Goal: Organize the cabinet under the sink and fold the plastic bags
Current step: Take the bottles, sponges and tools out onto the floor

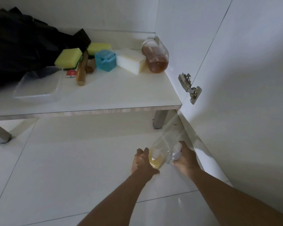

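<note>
Head view: both hands (163,159) hold a clear bag (167,144) beside the open door's (245,95) edge.

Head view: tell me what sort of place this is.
Probably the inside of a kitchen cabinet, seen from the tiled floor: a white shelf holds sponges and a bottle of brown liquid, and a door hinge sits on the side panel.

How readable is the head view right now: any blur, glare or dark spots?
Head view: dim overall; the clear plastic bag between left hand and right hand is motion-blurred; black bag loses detail in shadow; wide-angle bends the shelf edge.
</note>
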Motion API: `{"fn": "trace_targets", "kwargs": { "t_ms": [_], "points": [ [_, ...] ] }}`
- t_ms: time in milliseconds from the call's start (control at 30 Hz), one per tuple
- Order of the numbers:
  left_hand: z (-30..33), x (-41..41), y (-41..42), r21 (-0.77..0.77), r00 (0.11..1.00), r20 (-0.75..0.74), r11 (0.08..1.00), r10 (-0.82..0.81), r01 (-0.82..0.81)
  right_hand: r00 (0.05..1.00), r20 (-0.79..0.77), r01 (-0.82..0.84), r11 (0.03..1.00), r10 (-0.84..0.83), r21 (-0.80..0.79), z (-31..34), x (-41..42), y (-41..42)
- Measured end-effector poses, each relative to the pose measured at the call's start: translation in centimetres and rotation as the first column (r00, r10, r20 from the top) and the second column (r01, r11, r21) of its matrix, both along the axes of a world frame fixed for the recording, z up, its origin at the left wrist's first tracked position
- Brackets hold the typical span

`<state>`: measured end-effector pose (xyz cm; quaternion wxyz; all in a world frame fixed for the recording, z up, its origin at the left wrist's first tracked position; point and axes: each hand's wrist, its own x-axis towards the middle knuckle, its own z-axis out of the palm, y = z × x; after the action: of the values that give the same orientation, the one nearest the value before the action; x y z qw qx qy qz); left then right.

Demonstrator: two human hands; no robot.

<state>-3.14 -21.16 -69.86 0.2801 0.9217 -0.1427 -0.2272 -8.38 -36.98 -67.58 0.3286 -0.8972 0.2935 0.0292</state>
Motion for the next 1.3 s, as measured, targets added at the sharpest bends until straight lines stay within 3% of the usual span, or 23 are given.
{"fn": "trace_targets", "kwargs": {
  "t_ms": [267, 633, 767, 833, 1033, 1133, 1233, 1300],
  "points": [
    [-0.2, 2.5, -1.0, -0.055, 0.996, 0.054, 0.996, 0.069, -0.066, 1.000, 0.003, 0.009, 1.000, -0.009, 0.022, -0.8, 3.1, -0.3],
    [0.5, 5.2, -1.7, 0.033, 0.993, 0.083, 0.996, 0.082, -0.085, 0.999, -0.043, 0.006, 1.000, -0.006, 0.011, -1.1, 4.7, 0.3],
    [0.9, 4.8, -0.9, 0.074, 0.996, 0.077, 0.996, 0.038, -0.043, 0.985, -0.170, -0.034, 0.994, 0.016, -0.105, -0.1, 4.6, 0.0],
    [1.3, 4.9, -0.3, 0.096, 0.996, 0.086, 0.995, -0.002, -0.006, 0.945, -0.323, -0.120, 0.976, 0.056, -0.182, 1.2, 4.8, -0.3],
    [5.2, 6.2, 1.8, 0.214, 0.994, -0.016, 0.971, -0.109, 0.109, 0.715, -0.684, -0.255, 0.965, 0.145, -0.062, 7.2, 7.1, 0.0],
    [9.6, 7.1, 2.8, 0.244, 0.981, -0.045, 0.950, -0.189, 0.194, 0.693, -0.695, -0.331, 0.941, 0.190, -0.072, 10.8, 8.7, 0.9],
    [13.8, 8.5, 3.6, 0.104, 0.969, -0.179, 0.976, -0.171, 0.192, 0.820, -0.504, -0.389, 0.910, 0.270, -0.146, 14.6, 10.9, 1.8],
    [16.4, 9.7, 4.2, 0.020, 0.963, -0.221, 0.987, -0.154, 0.162, 0.751, -0.602, -0.419, 0.900, 0.270, -0.119, 17.2, 12.1, 3.0]
  ]
}}
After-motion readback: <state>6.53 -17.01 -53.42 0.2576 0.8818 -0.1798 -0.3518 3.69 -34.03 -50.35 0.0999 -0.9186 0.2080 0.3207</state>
